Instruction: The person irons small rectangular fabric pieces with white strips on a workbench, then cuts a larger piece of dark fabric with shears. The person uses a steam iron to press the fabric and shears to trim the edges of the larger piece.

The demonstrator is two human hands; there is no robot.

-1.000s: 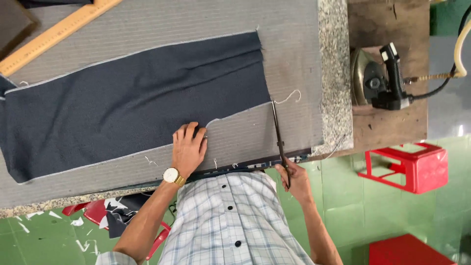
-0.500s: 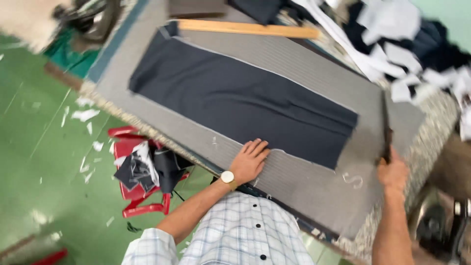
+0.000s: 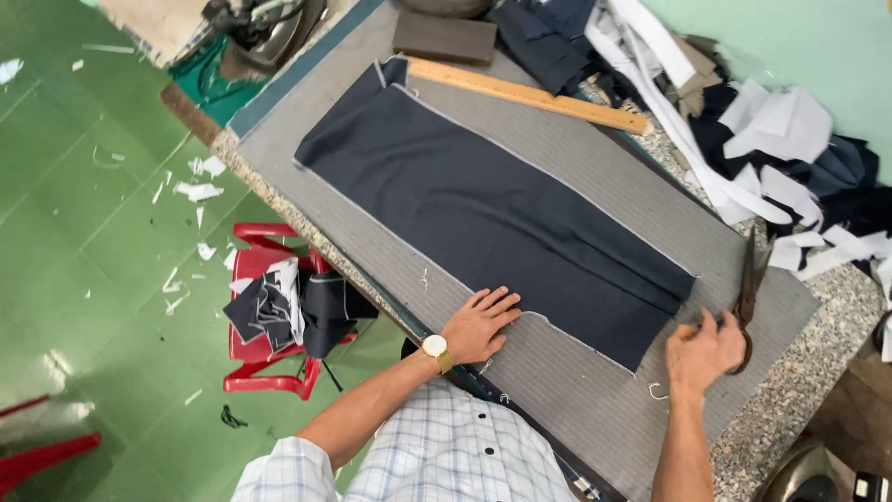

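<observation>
While the left hand [image 3: 478, 325] lies flat, the right hand [image 3: 704, 353] grips scissors [image 3: 746, 293] pointing away.

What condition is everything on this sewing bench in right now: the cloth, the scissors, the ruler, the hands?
Dark cloth: spread flat on the grey pad.
Left hand: open, fingers pressing flat at the cloth's near edge.
Right hand: closed on the scissors' handles.
Scissors: blades shut, lying past the cloth's end.
Wooden ruler: lying flat beyond the cloth.
Scraps: heaped loosely.
</observation>
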